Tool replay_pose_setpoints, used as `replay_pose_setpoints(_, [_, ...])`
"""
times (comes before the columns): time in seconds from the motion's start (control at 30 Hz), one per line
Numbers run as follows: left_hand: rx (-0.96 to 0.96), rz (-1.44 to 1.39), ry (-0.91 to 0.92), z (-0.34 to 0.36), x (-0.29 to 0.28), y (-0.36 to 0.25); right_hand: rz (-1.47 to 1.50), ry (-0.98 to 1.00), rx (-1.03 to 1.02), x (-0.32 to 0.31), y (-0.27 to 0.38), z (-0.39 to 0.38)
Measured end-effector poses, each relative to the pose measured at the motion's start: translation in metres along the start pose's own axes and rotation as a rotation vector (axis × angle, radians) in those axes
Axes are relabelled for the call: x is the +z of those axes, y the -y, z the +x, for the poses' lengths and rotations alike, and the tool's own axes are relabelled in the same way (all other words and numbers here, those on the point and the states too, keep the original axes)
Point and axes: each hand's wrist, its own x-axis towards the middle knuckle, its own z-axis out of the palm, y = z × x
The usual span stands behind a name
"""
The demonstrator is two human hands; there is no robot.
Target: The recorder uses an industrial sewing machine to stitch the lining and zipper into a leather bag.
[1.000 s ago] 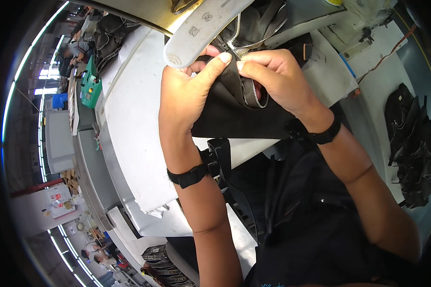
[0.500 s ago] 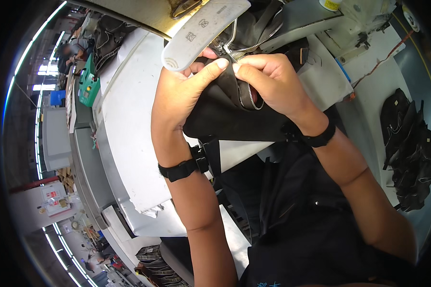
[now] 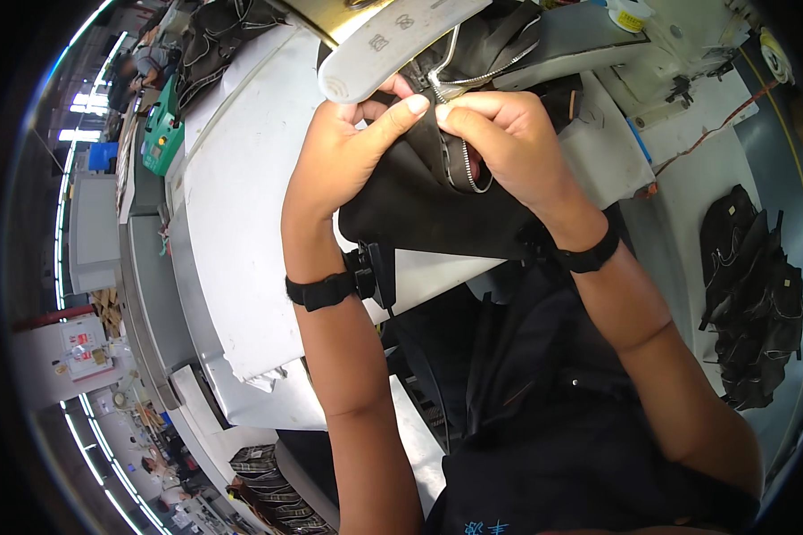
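A dark fabric piece with a metal-toothed zipper lies over the table's edge under a sewing machine. My left hand pinches the fabric beside the zipper, its thumb pressed down and its other fingers partly hidden behind the cloth. Thumb and forefinger of my right hand grip the zipper's edge just across from the left thumb. Below that grip the zipper bends into a loop. Above both hands reaches a pale grey rounded machine cover, and a bent metal rod hangs beside it.
A white tabletop spreads to the left, with a green box beyond it. Dark pieces with zippers are heaped at right; others lie far left. A yellow-and-white container stands on the machine. A person sits farther off.
The whole view has shifted slightly. Both hands keep their pinch on the fabric and zipper, with only a small shift of the fingers.
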Motion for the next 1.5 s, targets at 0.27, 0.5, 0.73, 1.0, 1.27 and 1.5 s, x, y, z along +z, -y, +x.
replay_pose_setpoints(0.27, [-0.02,-0.017,-0.062,-0.001,0.003,0.002,0.018,0.006,0.009,-0.003,-0.004,0.001])
replay_pose_setpoints(0.5, [0.184,0.381,-0.44,-0.025,0.027,0.003,-0.02,-0.011,-0.014,-0.004,-0.008,0.003])
replay_pose_setpoints(0.73, [0.066,0.469,-0.439,-0.046,0.041,0.002,-0.199,-0.015,-0.112,-0.006,-0.005,-0.005])
replay_pose_setpoints(1.0, [-0.028,0.028,-0.164,-0.048,-0.005,-0.005,0.031,-0.076,0.033,0.001,0.009,-0.009])
replay_pose_setpoints(1.27, [0.159,0.552,-0.47,-0.067,0.029,0.003,-0.231,-0.014,-0.029,-0.01,0.002,-0.017])
replay_pose_setpoints(1.5, [0.229,0.552,-0.604,-0.057,0.086,-0.034,-0.23,-0.044,-0.143,-0.008,-0.003,-0.015])
